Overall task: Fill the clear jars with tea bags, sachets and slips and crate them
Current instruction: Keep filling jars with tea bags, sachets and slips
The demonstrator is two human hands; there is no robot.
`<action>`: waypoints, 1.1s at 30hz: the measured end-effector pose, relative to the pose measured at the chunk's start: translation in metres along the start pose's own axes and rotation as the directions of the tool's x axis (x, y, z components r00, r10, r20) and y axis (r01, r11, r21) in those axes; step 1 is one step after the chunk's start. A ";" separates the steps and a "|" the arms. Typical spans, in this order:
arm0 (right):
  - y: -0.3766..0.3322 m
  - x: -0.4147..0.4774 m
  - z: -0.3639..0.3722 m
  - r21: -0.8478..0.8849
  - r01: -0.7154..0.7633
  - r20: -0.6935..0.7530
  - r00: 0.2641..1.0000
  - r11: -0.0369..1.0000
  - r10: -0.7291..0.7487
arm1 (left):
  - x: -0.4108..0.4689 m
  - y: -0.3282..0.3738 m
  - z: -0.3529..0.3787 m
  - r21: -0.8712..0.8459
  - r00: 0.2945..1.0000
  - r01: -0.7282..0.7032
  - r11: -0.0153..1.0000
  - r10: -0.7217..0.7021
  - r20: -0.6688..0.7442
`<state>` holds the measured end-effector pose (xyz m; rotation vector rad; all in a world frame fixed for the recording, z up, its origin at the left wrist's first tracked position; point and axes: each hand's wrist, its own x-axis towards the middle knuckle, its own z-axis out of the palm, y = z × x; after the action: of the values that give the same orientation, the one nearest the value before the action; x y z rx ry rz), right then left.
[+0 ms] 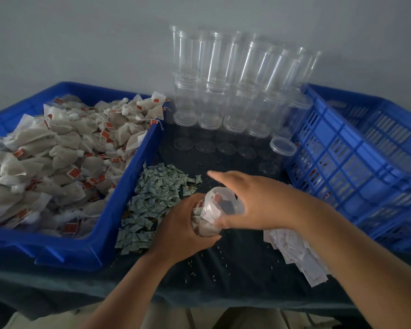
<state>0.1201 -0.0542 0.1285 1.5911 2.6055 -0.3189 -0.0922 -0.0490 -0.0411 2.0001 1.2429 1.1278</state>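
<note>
Jar in hand: The clear jar [221, 205] was tilted just above the counter [223, 269] at mid-frame, its mouth toward 2 o'clock.
Left grip: The left hand [183, 224] wrapped the jar's body from 8 o'clock.
Right grip: The right hand [259, 203] lay over the mouth with its fingers stretched flat, unclenched, and the thumb against the jar's side.
Handling: The jar looked light, thin-walled and smooth, likely slippery. It seemed best held round the body, not by the rim. Its soft filling would compress under a push.
Jar contents: Tea bags with red tags, packed against the wall.
Tray: At 9 o'clock the blue tray [138, 162] was heaped with tea bags [57, 150].
Sachets: A loose pile of green-printed sachets [152, 198] lay beside the tray, near the left hand.
Slips: White slips [292, 248] were fanned out at 4 o'clock, partly under the right forearm.
Empty jars: At 12 o'clock, empty jars [223, 91] stood stacked against the wall, with a lid [284, 146] in front.
Crate: At 3 o'clock the blue crate [354, 162] waited. Its contents could not be made out through the slotted wall.
</note>
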 end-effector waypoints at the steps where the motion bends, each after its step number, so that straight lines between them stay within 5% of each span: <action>1: 0.003 0.001 -0.004 -0.016 0.085 0.050 0.995 0.996 -0.084 | 0.000 0.000 0.000 0.003 1.000 0.002 1.000 -0.002 0.000; 3: 0.003 0.005 0.005 -0.088 0.128 0.040 0.991 0.988 -0.125 | -0.001 0.000 -0.001 -0.020 1.000 0.023 1.000 -0.023 0.004; 7: -0.015 0.012 0.031 -0.299 -0.124 -0.184 0.980 0.946 0.070 | 0.000 0.004 -0.003 0.007 1.000 -0.027 1.000 0.027 -0.007; 10: -0.006 0.010 0.026 -0.240 -0.122 -0.180 0.980 0.963 0.079 | 0.000 0.007 -0.002 -0.004 0.999 -0.039 0.999 0.039 -0.021; 13: 0.000 0.013 0.024 -0.195 0.117 -0.022 0.992 0.974 -0.124 | 0.000 0.003 -0.002 -0.026 1.000 -0.015 1.000 0.015 -0.012; 15: -0.002 0.014 0.043 -0.207 0.221 -0.079 0.967 0.953 -0.241 | -0.001 0.002 -0.002 -0.031 1.000 -0.012 0.999 0.012 -0.004; 19: -0.014 0.018 0.064 -0.132 0.118 -0.312 0.938 0.984 -0.154 | 0.002 0.002 -0.002 -0.102 1.000 -0.011 0.995 0.014 0.028; 24: -0.029 0.023 0.065 -0.153 -0.047 -0.297 0.955 0.987 -0.001 | 0.000 -0.002 -0.001 -0.147 0.998 0.049 0.988 -0.043 0.044; 29: -0.022 0.020 0.057 -0.095 -0.005 -0.198 0.980 0.995 -0.014 | 0.001 -0.002 -0.001 -0.148 0.998 0.048 0.988 -0.040 0.055; 33: -0.026 0.018 0.062 -0.130 -0.068 -0.257 0.966 0.989 0.032 | 0.001 0.003 0.000 -0.125 0.999 0.018 0.992 -0.013 0.038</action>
<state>0.0866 -0.0633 0.0690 1.7499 2.6912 0.0735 -0.0909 -0.0499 -0.0381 1.9063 1.1379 1.1277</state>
